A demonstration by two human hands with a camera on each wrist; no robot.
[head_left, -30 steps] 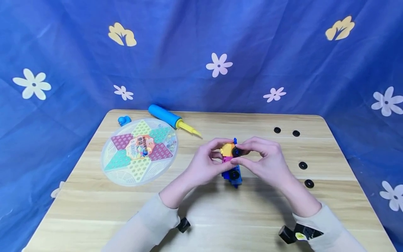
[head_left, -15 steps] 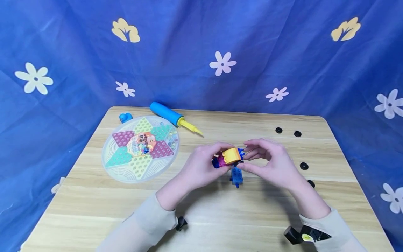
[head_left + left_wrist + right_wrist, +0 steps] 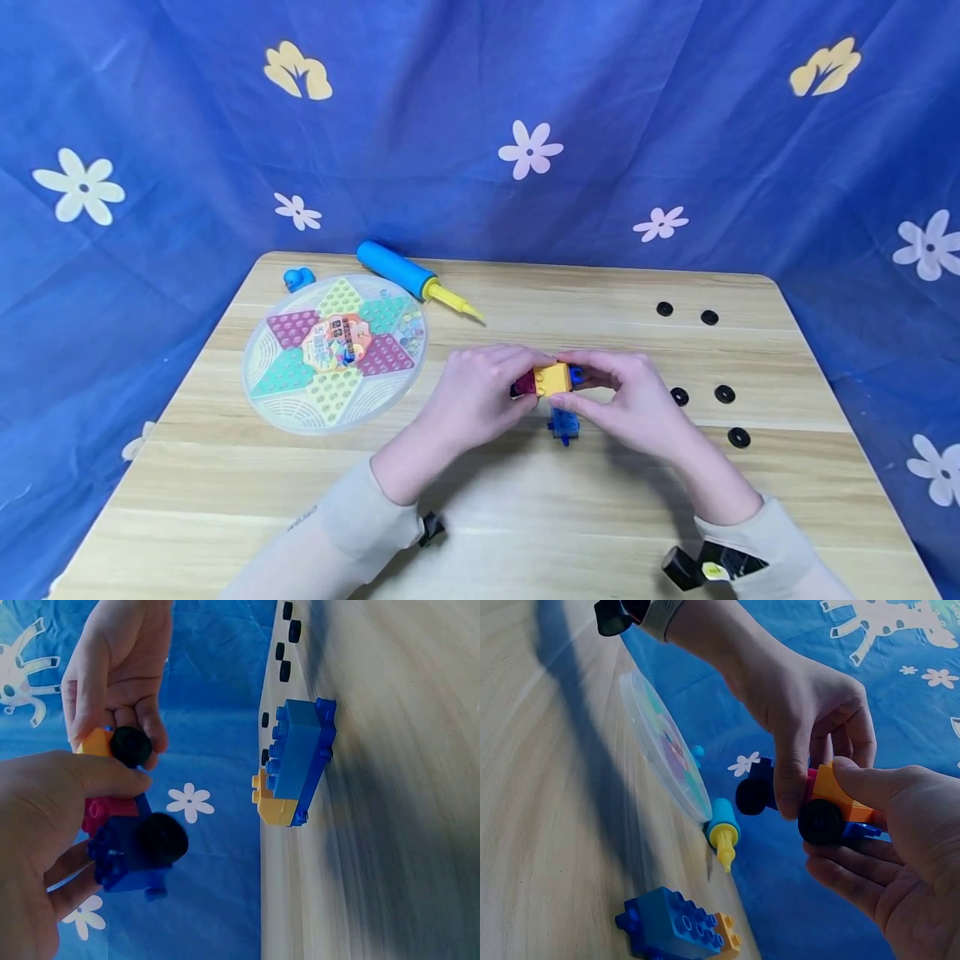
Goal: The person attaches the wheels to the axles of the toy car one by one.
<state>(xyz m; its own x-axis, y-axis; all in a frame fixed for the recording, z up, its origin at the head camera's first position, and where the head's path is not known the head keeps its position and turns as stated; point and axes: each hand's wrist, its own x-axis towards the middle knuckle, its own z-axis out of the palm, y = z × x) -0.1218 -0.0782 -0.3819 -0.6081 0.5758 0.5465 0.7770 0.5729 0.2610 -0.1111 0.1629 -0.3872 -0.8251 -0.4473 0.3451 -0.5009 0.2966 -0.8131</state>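
Both hands hold a toy block car above the table, its yellow block point(image 3: 552, 380) uppermost in the head view. My left hand point(image 3: 480, 396) pinches the magenta block point(image 3: 109, 811) beside a dark blue block point(image 3: 124, 862). At the yellow end, my right hand point(image 3: 637, 404) grips with thumb and fingers. Two black wheels show on the car's side: one wheel point(image 3: 164, 838) by the dark blue block, another wheel point(image 3: 821, 822) by the yellow one. Below the hands on the table stands a second piece, a blue studded block point(image 3: 300, 746) joined to a yellow block point(image 3: 276, 806).
Several loose black wheels point(image 3: 724, 394) lie on the right of the wooden table point(image 3: 600, 533). To the left are a round Chinese checkers board point(image 3: 337, 417), a blue rubber duck point(image 3: 299, 279) and a blue hand pump point(image 3: 393, 267) with a yellow nozzle. A patterned blue cloth hangs behind.
The car has turned crosswise, yellow block up, uncovering the blue piece beneath. My right hand has moved left and closed its fingers on the yellow end. Another loose wheel now shows beside it.
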